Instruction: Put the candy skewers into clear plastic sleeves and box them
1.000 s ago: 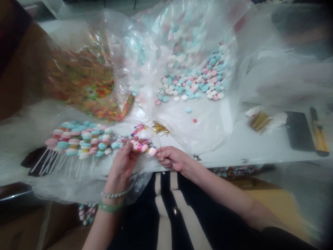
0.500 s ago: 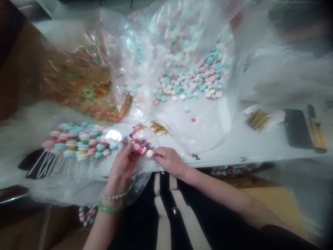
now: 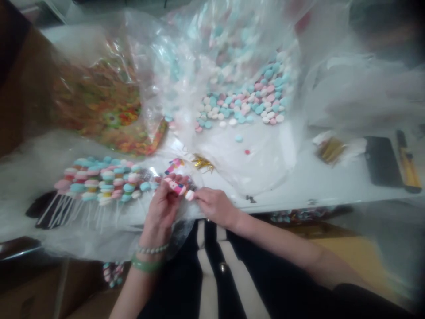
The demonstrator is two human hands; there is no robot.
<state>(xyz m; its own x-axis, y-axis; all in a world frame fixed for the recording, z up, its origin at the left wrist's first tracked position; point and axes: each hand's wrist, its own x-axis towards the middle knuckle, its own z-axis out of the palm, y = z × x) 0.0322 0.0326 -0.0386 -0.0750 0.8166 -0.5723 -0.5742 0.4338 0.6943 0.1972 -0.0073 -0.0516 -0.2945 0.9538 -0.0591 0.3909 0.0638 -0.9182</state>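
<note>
My left hand (image 3: 165, 201) is closed around a marshmallow skewer (image 3: 190, 195) in a clear wrapper with a pink print. At its right end a white marshmallow shows, and there my right hand (image 3: 212, 204) pinches it with thumb and fingertips. Whether a stick is between those fingers is hidden. Just beyond the left hand lies a second pink printed wrapper (image 3: 174, 165). Gold twist ties (image 3: 203, 163) are spread beside it. To the left, several marshmallow skewers (image 3: 99, 179) in pink, blue and white lie in rows, their white sticks pointing toward me.
An open plastic bag of pastel marshmallows (image 3: 242, 104) covers the back middle. Left of it is a bag of orange and green gummies (image 3: 113, 110). On the right are a gold bundle (image 3: 330, 149), a dark flat object (image 3: 383, 160) and a yellow-handled cutter (image 3: 410, 166).
My left hand has shifted slightly right, and its grip on the wrapped skewer stays closed. The right hand has barely moved.
</note>
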